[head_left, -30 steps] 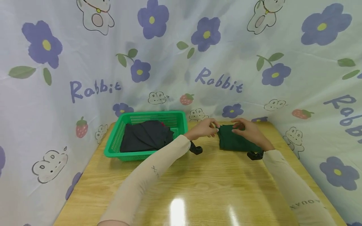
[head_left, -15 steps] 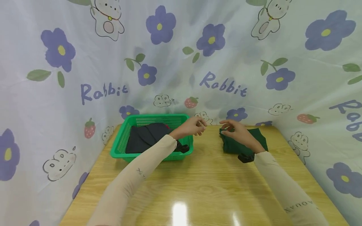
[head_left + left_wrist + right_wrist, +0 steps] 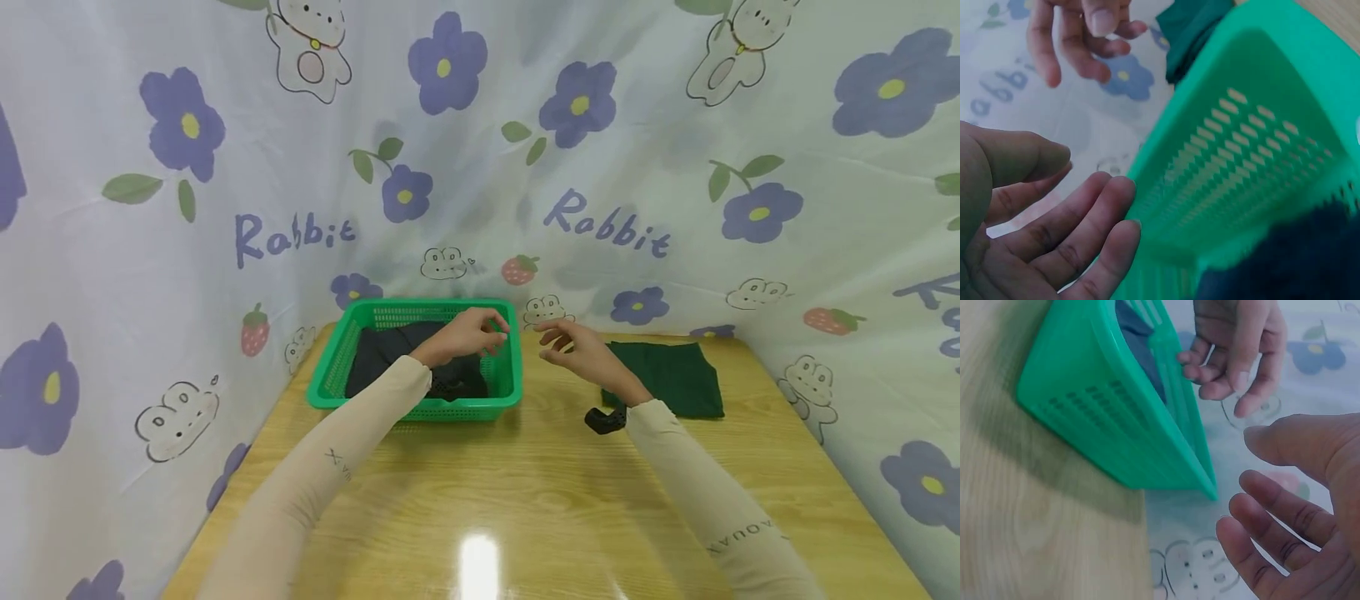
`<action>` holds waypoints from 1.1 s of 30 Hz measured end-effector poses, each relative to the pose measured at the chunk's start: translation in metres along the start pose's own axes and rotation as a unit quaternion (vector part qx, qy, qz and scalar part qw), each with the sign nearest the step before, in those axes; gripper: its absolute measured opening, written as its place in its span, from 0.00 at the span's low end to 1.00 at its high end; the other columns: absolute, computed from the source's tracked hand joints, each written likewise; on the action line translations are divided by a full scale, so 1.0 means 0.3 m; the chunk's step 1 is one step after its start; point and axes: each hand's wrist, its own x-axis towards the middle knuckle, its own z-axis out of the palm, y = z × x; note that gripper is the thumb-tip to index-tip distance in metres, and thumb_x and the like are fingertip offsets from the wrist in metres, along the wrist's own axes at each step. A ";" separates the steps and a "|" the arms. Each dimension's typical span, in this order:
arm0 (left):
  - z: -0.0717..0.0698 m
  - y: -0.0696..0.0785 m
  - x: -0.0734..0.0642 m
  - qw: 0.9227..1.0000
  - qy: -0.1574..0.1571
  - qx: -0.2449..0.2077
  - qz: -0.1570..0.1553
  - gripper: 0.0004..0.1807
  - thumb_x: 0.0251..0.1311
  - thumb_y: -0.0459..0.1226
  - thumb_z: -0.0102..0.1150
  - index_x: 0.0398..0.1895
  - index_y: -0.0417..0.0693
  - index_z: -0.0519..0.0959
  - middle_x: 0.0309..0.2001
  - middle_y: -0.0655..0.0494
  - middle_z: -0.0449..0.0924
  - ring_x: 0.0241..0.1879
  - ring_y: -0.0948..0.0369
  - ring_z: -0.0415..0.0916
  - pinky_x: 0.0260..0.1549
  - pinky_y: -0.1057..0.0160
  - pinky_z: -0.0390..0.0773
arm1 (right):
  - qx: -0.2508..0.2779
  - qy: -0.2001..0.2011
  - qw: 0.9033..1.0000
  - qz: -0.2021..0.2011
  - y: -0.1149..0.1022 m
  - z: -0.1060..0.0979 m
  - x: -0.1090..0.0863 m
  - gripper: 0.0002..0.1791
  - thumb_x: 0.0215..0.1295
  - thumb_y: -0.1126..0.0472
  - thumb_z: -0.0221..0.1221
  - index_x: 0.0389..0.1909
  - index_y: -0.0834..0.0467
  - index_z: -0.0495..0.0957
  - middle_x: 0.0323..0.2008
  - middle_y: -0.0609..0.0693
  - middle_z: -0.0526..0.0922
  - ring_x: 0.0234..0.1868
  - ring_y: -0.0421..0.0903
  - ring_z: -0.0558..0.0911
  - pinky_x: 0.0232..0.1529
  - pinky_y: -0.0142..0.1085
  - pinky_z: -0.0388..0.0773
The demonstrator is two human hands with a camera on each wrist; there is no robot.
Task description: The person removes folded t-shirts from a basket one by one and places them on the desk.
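My left hand (image 3: pixel 461 335) hovers over the right part of a green plastic basket (image 3: pixel 512 354), its fingers loosely bent and holding nothing. Dark folded cloth (image 3: pixel 375 354) lies inside the basket, partly hidden by the left hand and wrist. Just right of the basket, my right hand (image 3: pixel 581 358) is held in the air with relaxed, parted fingers and nothing between them. Behind the right wrist, a folded dark green cloth (image 3: pixel 675 379) lies flat on the table. In the right wrist view, the basket's slotted wall (image 3: pixel 1104 412) stands beside the right hand's fingers (image 3: pixel 1250 519).
The wooden table (image 3: pixel 540 483) reaches back to a white curtain (image 3: pixel 480 167) printed with flowers and rabbits, which also hangs at both sides. A black wrist device (image 3: pixel 606 419) sits under the right wrist.
Both hands have moved left, away from the green cloth. The left hand has come over the basket, and the right hand has left the cloth, which stays on the table.
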 end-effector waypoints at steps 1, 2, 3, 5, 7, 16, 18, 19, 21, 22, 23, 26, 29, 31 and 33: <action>-0.012 -0.007 -0.013 1.000 0.004 -0.001 -0.003 0.16 0.77 0.40 0.56 0.60 0.42 0.76 0.49 0.42 0.82 0.44 0.46 0.83 0.48 0.42 0.81 | 0.002 -0.002 1.000 -0.001 -0.007 0.011 0.006 0.23 0.74 0.61 0.63 0.68 0.50 0.74 0.55 0.58 0.80 0.49 0.51 0.81 0.47 0.47 0.81; -0.023 -0.015 -0.028 1.000 0.008 0.000 -0.006 0.15 0.77 0.39 0.56 0.60 0.42 0.76 0.50 0.41 0.81 0.45 0.44 0.82 0.48 0.41 0.81 | 0.004 -0.005 1.000 -0.004 -0.012 0.021 0.011 0.23 0.74 0.61 0.63 0.68 0.50 0.74 0.55 0.59 0.80 0.49 0.51 0.81 0.47 0.47 0.81; -0.032 -0.025 -0.042 1.000 0.012 0.002 -0.011 0.15 0.77 0.39 0.56 0.59 0.42 0.77 0.50 0.41 0.81 0.45 0.43 0.82 0.48 0.41 0.81 | 0.005 -0.009 1.000 -0.006 -0.018 0.033 0.016 0.23 0.74 0.61 0.63 0.68 0.51 0.74 0.55 0.60 0.80 0.49 0.51 0.81 0.47 0.47 0.82; -0.054 -0.050 -0.075 1.000 0.017 0.007 -0.024 0.13 0.77 0.39 0.55 0.58 0.43 0.77 0.50 0.39 0.81 0.46 0.42 0.82 0.47 0.42 0.81 | 0.011 -0.016 1.000 -0.011 -0.025 0.064 0.029 0.23 0.74 0.61 0.62 0.68 0.53 0.74 0.55 0.60 0.80 0.49 0.51 0.81 0.47 0.46 0.81; -0.073 -0.077 -0.106 0.999 0.022 0.012 -0.036 0.12 0.77 0.38 0.55 0.57 0.43 0.77 0.51 0.37 0.81 0.45 0.43 0.82 0.46 0.44 0.81 | 0.014 -0.021 1.000 -0.016 -0.034 0.095 0.041 0.24 0.74 0.61 0.63 0.68 0.55 0.74 0.55 0.61 0.80 0.49 0.50 0.82 0.48 0.45 0.82; -0.146 -0.141 -0.207 0.997 0.051 0.017 -0.055 0.17 0.78 0.40 0.54 0.61 0.40 0.77 0.52 0.40 0.80 0.46 0.46 0.81 0.45 0.46 0.82 | 0.010 -0.028 0.999 -0.029 -0.091 0.197 0.105 0.22 0.72 0.64 0.65 0.65 0.53 0.76 0.51 0.52 0.82 0.46 0.47 0.83 0.48 0.43 0.82; -0.167 -0.151 -0.228 0.996 0.059 0.027 -0.061 0.17 0.78 0.41 0.55 0.61 0.40 0.77 0.52 0.40 0.80 0.46 0.46 0.81 0.46 0.46 0.82 | 0.004 -0.028 0.999 -0.030 -0.107 0.215 0.123 0.22 0.71 0.64 0.65 0.65 0.54 0.76 0.52 0.52 0.81 0.47 0.48 0.84 0.49 0.43 0.82; -0.177 -0.159 -0.238 0.995 0.064 0.030 -0.067 0.17 0.78 0.41 0.55 0.61 0.40 0.77 0.53 0.40 0.80 0.47 0.45 0.81 0.46 0.45 0.82 | 0.000 -0.030 0.999 -0.030 -0.113 0.226 0.132 0.22 0.71 0.64 0.65 0.64 0.54 0.76 0.52 0.53 0.81 0.48 0.48 0.84 0.50 0.43 0.82; -0.194 -0.172 -0.254 0.994 0.072 0.037 -0.075 0.18 0.78 0.40 0.55 0.62 0.38 0.76 0.52 0.38 0.80 0.47 0.43 0.80 0.46 0.44 0.81 | -0.004 -0.032 0.999 -0.024 -0.124 0.243 0.147 0.22 0.71 0.63 0.66 0.64 0.55 0.77 0.54 0.54 0.81 0.50 0.52 0.84 0.51 0.44 0.81; -0.202 -0.178 -0.263 0.993 0.076 0.038 -0.079 0.18 0.78 0.39 0.54 0.62 0.37 0.76 0.53 0.37 0.80 0.47 0.42 0.80 0.47 0.42 0.81 | -0.005 -0.033 0.999 -0.020 -0.130 0.252 0.154 0.23 0.70 0.63 0.66 0.64 0.55 0.77 0.56 0.54 0.80 0.51 0.53 0.84 0.52 0.45 0.81; -0.211 -0.185 -0.272 0.992 0.080 0.039 -0.085 0.18 0.78 0.39 0.54 0.62 0.36 0.75 0.53 0.36 0.79 0.47 0.41 0.80 0.47 0.42 0.80 | -0.008 -0.034 0.999 -0.017 -0.135 0.261 0.162 0.23 0.70 0.63 0.67 0.64 0.55 0.77 0.57 0.55 0.80 0.52 0.54 0.83 0.52 0.46 0.81; -0.234 -0.205 -0.296 0.990 0.095 0.050 -0.096 0.17 0.78 0.37 0.54 0.62 0.35 0.75 0.54 0.35 0.79 0.48 0.39 0.79 0.47 0.42 0.80 | -0.017 -0.034 0.999 -0.003 -0.149 0.291 0.184 0.25 0.69 0.62 0.68 0.65 0.55 0.77 0.60 0.57 0.78 0.55 0.58 0.82 0.53 0.48 0.81; -0.255 -0.215 -0.317 0.986 0.109 0.072 -0.103 0.16 0.77 0.36 0.54 0.60 0.34 0.76 0.56 0.37 0.79 0.51 0.41 0.78 0.48 0.43 0.80 | -0.031 -0.036 0.999 0.005 -0.158 0.322 0.203 0.27 0.68 0.61 0.69 0.67 0.57 0.75 0.61 0.61 0.77 0.55 0.59 0.82 0.52 0.49 0.81; -0.265 -0.221 -0.328 0.983 0.116 0.090 -0.108 0.16 0.77 0.36 0.54 0.59 0.34 0.77 0.57 0.38 0.78 0.53 0.42 0.78 0.49 0.43 0.79 | -0.034 -0.038 0.999 0.009 -0.162 0.343 0.213 0.29 0.69 0.60 0.69 0.69 0.58 0.73 0.61 0.63 0.76 0.56 0.59 0.81 0.51 0.50 0.81; -0.272 -0.228 -0.336 0.980 0.122 0.109 -0.116 0.16 0.77 0.36 0.54 0.59 0.34 0.77 0.56 0.40 0.78 0.54 0.44 0.77 0.49 0.45 0.79 | -0.035 -0.044 0.998 0.015 -0.164 0.363 0.219 0.32 0.69 0.59 0.69 0.71 0.58 0.71 0.62 0.64 0.75 0.57 0.60 0.80 0.50 0.51 0.80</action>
